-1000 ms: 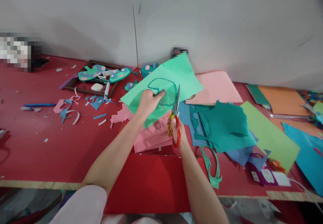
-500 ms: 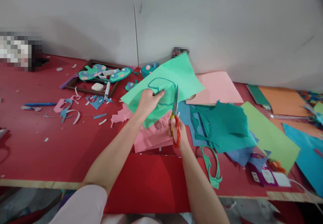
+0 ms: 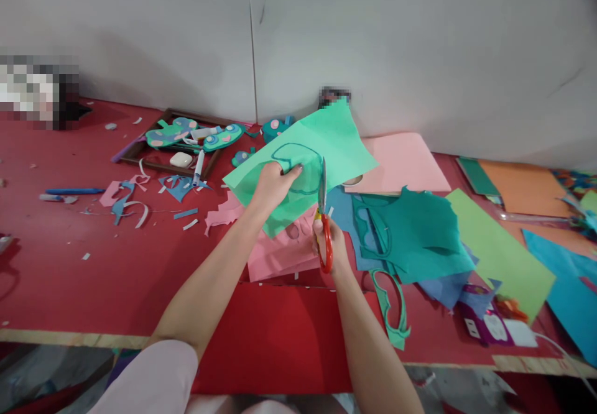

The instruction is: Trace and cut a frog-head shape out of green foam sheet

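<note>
My left hand [image 3: 275,185] grips a light green sheet [image 3: 340,134] with the thumb on top; the sheet is held up off the table. A rounded shape is drawn on it in a dark line, partly covered by my thumb. In my right hand [image 3: 333,246] are scissors [image 3: 325,240] with red and yellow handles, my fingers through the loops. Their blades point away from me and lie at the sheet's right side, along the drawn line. Beneath the sheet rests cut pink paper [image 3: 280,258].
Teal cut sheets [image 3: 420,234] and a pink stack [image 3: 401,159] lie to the right, beside a purple-and-white power strip [image 3: 489,324]. A brown frame [image 3: 165,166] holding decorated green cutouts [image 3: 172,133] stands at the back left. Scraps and a blue pen [image 3: 74,191] lie on the left.
The scissor blades have shifted slightly to the left against the drawn line and look closer together. My left hand and the sheet have hardly moved.
</note>
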Demonstrator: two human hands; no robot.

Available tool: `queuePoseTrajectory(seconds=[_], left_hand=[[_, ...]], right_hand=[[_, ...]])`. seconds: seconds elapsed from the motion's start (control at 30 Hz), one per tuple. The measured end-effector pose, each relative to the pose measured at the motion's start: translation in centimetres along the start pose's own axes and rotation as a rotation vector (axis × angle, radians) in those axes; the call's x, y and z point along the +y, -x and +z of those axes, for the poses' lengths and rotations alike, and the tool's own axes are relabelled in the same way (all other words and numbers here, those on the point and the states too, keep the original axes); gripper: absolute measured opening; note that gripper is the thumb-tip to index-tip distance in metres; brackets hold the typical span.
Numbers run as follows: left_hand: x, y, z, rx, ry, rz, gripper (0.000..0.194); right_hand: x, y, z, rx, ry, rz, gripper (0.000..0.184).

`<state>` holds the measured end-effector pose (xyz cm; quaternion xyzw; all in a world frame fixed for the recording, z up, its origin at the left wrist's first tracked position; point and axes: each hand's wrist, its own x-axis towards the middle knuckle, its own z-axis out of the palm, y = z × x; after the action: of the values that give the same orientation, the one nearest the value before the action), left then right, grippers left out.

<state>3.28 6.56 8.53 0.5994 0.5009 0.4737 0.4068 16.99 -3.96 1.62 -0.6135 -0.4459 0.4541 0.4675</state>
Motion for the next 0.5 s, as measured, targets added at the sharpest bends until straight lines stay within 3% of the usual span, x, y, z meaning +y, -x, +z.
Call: queuePoseTrajectory(seconds=[0.5], left_hand=[[0.40, -0.13, -0.38, -0.043, -0.093, 0.000, 0.017]], right_hand=[[0.44, 0.08, -0.08, -0.043, 0.045, -0.024, 0.038]])
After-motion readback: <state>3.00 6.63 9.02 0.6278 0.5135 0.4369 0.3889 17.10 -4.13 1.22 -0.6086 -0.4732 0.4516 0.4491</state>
